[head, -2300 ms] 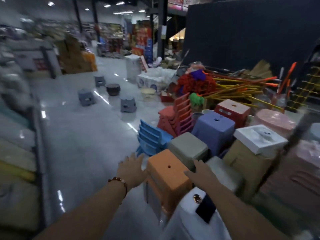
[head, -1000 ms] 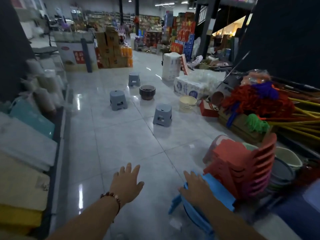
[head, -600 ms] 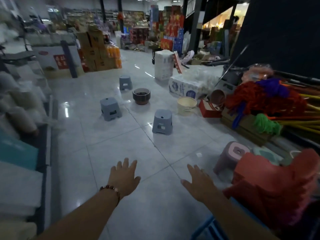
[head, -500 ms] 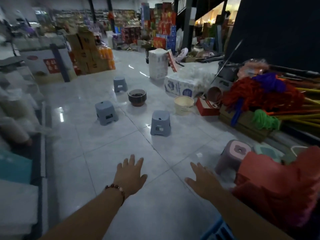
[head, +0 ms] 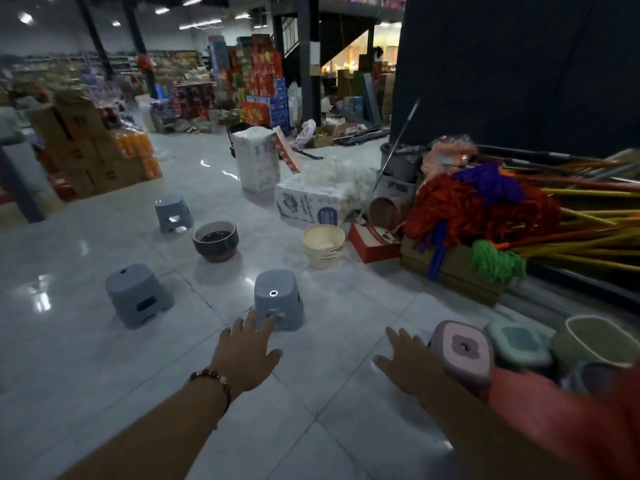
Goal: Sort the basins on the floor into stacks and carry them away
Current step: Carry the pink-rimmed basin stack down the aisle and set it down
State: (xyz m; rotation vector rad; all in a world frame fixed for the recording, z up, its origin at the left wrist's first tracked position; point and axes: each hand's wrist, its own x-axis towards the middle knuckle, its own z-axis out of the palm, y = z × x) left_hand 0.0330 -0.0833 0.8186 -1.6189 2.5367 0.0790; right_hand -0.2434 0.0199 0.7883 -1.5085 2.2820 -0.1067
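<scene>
A dark brown basin [head: 215, 240] stands on the shiny tiled floor ahead, and a cream basin [head: 323, 246] sits to its right beside a red box. Both are well beyond my hands. My left hand [head: 244, 354], with a bead bracelet on the wrist, stretches forward with straight fingers and holds nothing. Its fingertips overlap the nearest grey stool [head: 277, 299] in the picture. My right hand [head: 406, 362] is also held out flat and empty, just left of a pink stool [head: 463, 353].
Two more grey stools [head: 138, 299] [head: 173, 213] stand on the floor at left. Mops and brooms [head: 485, 209] pile up on the right, with a teal stool [head: 517, 344] and a pale bucket [head: 595, 337] near me. White wrapped packs [head: 258, 161] and cardboard boxes [head: 86, 147] lie farther back.
I have moved forward along the aisle. The stools and basins are closer now, and the stacked red and blue chairs have dropped out of sight. Both hands stay open and empty.
</scene>
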